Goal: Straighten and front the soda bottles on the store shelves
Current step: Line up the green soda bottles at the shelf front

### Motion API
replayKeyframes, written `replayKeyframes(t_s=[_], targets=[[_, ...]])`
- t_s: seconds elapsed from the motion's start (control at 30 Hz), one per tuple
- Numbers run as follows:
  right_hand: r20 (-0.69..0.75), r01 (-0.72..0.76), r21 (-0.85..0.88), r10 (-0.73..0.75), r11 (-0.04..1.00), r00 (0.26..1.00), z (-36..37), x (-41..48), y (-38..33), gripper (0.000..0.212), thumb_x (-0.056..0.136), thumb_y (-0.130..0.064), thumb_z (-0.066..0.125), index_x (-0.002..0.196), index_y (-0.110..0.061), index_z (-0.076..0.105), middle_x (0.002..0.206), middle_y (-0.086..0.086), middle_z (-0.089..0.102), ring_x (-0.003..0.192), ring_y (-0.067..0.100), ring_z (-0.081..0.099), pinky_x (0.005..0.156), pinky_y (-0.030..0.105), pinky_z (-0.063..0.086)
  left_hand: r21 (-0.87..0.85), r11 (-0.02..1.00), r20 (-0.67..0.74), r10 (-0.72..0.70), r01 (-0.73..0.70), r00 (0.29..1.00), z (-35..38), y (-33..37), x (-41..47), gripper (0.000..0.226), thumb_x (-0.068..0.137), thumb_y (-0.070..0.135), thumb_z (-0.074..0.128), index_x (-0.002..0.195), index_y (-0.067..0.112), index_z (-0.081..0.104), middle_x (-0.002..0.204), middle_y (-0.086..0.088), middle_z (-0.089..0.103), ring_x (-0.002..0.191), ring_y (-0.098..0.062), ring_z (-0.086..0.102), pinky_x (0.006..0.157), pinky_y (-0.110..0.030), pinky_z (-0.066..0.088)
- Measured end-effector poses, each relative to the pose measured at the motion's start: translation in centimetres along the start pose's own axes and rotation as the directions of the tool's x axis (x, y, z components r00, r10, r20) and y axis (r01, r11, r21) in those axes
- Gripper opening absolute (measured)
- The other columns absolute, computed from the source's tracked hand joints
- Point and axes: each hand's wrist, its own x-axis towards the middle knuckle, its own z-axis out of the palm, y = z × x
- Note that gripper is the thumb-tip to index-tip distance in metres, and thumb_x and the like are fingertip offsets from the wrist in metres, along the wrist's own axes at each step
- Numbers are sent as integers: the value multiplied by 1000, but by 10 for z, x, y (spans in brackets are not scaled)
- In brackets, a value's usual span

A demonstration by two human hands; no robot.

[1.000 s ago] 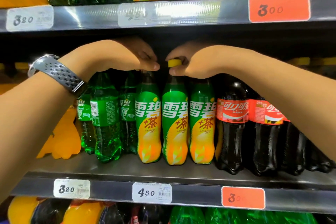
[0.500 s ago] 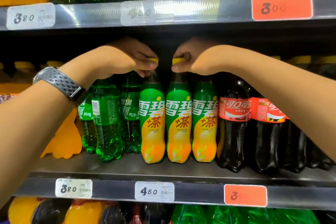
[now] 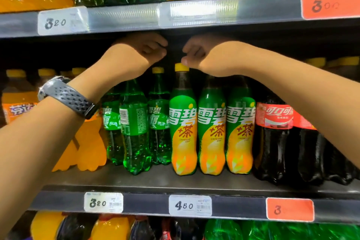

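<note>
Fronting step, middle shelf (image 3: 155,181). Three tea bottles (image 3: 212,132) stand upright, touching, labels forward. We see the right hand (image 3: 196,53) at their 12 o'clock, fingers curled, thumb tip on the cap (image 3: 181,68) of the leftmost; whether it grips we cannot tell. The left hand (image 3: 145,50), at its 9 o'clock, is curled on nothing visible. We judge the tea row done; the next move calls for the green bottle (image 3: 133,122) at 9 o'clock, barcode outward, to be twisted label-forward and drawn level
</note>
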Motion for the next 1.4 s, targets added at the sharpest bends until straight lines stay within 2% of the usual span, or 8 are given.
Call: replayKeyframes(t_s=[0.1, 0.27, 0.43, 0.53, 0.63, 0.83, 1.03, 1.4], targets=[[29, 15, -40, -14, 999, 999, 10, 12, -21, 52, 90, -49, 54, 132, -19, 48, 125, -1, 57, 110, 19, 56, 97, 38, 44, 279, 959, -8, 64, -59, 998, -17, -14, -7, 24, 91, 30, 60, 115, 23, 62, 109, 2, 67, 100, -15, 62, 91, -29, 47], [106, 18, -197, 3, 980, 994, 25, 31, -45, 64, 90, -56, 49, 140, -17, 39, 136, 4, 51, 119, 23, 51, 94, 30, 41, 481, 876, 32, 26, -39, 999, -26, -36, -12, 36, 89, 40, 61, 121, 24, 60, 118, -1, 64, 106, -22, 59, 81, -23, 38], [112, -54, -317, 94, 947, 989, 42, 44, -56, 51, 88, -52, 53, 119, -11, 54, 117, 12, 59, 88, 25, 51, 71, 29, 34, 406, 914, 143, -54, -9, 988, -29, -49, -21, 35, 84, 47, 65, 115, 32, 61, 115, 4, 63, 102, -19, 59, 81, -25, 45], [93, -80, -333, 118, 939, 989, 47, 51, -58, 43, 85, -50, 56, 108, -14, 59, 106, 10, 62, 83, 26, 54, 69, 29, 41, 326, 944, 134, -97, 49, 986, -24, -55, -28, 35, 84, 48, 64, 117, 36, 58, 109, 9, 59, 96, -14, 56, 71, -21, 41], [69, -94, -339, 124, 936, 990, 50, 59, -56, 41, 84, -51, 57, 105, -17, 61, 98, 7, 61, 83, 27, 57, 71, 29, 44, 216, 970, 91, -129, 106, 987, -23, -60, -32, 36, 87, 47, 61, 121, 33, 58, 113, 7, 59, 102, -15, 56, 84, -26, 45], [10, -88, -295, 95, 951, 995, 54, 66, -53, 46, 75, -50, 67, 61, -19, 36, 64, -1, 42, 58, 20, 44, 49, 26, 29, 138, 985, 113, -123, 107, 986, -33, -53, -34, 28, 88, 38, 65, 114, 28, 66, 113, 2, 67, 103, -18, 63, 93, -40, 50], [55, -39, -293, 58, 955, 997, 52, 64, -53, 37, 78, -47, 68, 92, -14, 59, 88, 2, 57, 78, 23, 55, 60, 27, 41, 182, 971, 18, -159, 153, 987, -34, -53, -38, 29, 87, 40, 66, 113, 27, 68, 105, -3, 69, 94, -20, 65, 84, -36, 54], [107, 13, -217, 10, 976, 994, 40, 58, -57, 24, 85, -43, 65, 79, -20, 62, 66, -10, 56, 60, 9, 51, 52, 23, 34, 115, 988, 88, -116, 105, 989, -44, -62, -33, 23, 85, 38, 68, 104, 26, 70, 101, 0, 70, 94, -17, 65, 87, -39, 53]])
